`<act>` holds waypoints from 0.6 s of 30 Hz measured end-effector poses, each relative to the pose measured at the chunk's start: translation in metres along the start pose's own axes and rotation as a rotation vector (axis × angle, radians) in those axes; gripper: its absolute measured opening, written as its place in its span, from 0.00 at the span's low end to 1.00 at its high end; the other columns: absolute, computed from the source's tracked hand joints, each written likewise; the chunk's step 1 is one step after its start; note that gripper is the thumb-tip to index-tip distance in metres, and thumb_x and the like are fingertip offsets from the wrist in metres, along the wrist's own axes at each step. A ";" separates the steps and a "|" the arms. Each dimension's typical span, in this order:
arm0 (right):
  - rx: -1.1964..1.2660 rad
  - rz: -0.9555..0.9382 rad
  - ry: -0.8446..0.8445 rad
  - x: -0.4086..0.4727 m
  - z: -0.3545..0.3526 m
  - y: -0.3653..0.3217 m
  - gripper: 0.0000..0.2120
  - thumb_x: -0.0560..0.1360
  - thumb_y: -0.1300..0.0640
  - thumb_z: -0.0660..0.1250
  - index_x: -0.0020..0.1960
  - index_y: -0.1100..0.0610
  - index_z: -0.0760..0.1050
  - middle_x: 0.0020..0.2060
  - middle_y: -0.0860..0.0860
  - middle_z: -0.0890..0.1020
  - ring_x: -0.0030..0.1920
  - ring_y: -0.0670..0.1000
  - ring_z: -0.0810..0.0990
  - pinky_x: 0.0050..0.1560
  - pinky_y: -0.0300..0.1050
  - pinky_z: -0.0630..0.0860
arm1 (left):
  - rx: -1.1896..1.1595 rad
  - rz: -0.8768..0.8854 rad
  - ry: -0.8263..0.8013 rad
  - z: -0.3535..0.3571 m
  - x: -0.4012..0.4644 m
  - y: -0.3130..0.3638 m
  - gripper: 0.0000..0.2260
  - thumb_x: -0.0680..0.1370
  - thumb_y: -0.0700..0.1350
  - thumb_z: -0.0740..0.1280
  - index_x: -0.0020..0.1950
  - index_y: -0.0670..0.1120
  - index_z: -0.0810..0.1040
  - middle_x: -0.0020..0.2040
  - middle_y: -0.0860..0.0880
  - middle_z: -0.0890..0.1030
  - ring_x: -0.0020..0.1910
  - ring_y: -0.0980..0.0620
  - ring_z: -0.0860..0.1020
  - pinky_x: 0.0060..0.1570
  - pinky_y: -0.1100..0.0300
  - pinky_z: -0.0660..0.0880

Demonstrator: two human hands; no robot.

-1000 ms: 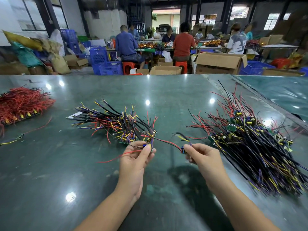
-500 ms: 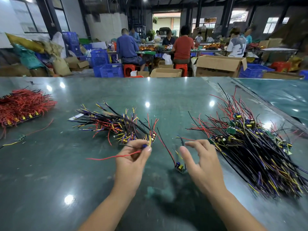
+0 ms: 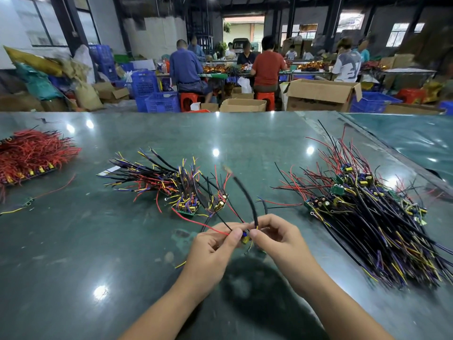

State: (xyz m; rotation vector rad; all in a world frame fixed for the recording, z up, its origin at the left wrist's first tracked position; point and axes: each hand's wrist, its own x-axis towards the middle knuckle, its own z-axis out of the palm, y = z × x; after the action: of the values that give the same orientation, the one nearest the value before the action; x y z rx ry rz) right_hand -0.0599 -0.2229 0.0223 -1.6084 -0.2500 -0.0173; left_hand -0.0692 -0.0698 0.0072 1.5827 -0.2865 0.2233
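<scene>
Two hands met low over the near middle of the glossy dark-green tabletop (image 3: 73, 266). The left hand (image 3: 215, 246) and right hand (image 3: 277, 239) had their fingers curled, thumb and forefinger tips pinching one small circuit board with yellow and blue parts (image 3: 245, 238) between them, just off the surface. From it one thick black sheathed wire (image 3: 247, 197) arched upward and one thin red wire (image 3: 203, 224) trailed left. Three heaps lay beyond: a bristling middle pile of wired boards (image 3: 176, 187), a larger tangled right pile of wired boards (image 3: 367, 217), and a left heap of red wires (image 3: 31, 153). One stray green board with a red lead (image 3: 28, 201) lay apart. Farther off were open brown cardboard boxes (image 3: 321, 94), blue slatted plastic crates (image 3: 161, 101) and seated people (image 3: 267, 67).
</scene>
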 end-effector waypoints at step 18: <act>0.232 -0.024 -0.157 0.000 0.017 -0.005 0.19 0.70 0.71 0.70 0.31 0.59 0.62 0.33 0.55 0.81 0.38 0.51 0.78 0.40 0.40 0.72 | -0.308 -0.142 0.358 -0.006 0.012 0.014 0.13 0.78 0.38 0.64 0.35 0.41 0.81 0.40 0.49 0.84 0.29 0.61 0.72 0.25 0.70 0.65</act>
State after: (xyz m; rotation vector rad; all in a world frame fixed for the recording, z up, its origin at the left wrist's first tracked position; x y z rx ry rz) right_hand -0.0634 -0.2057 0.0258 -1.3776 -0.3786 0.1164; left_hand -0.0619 -0.0649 0.0242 1.2255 0.0690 0.3307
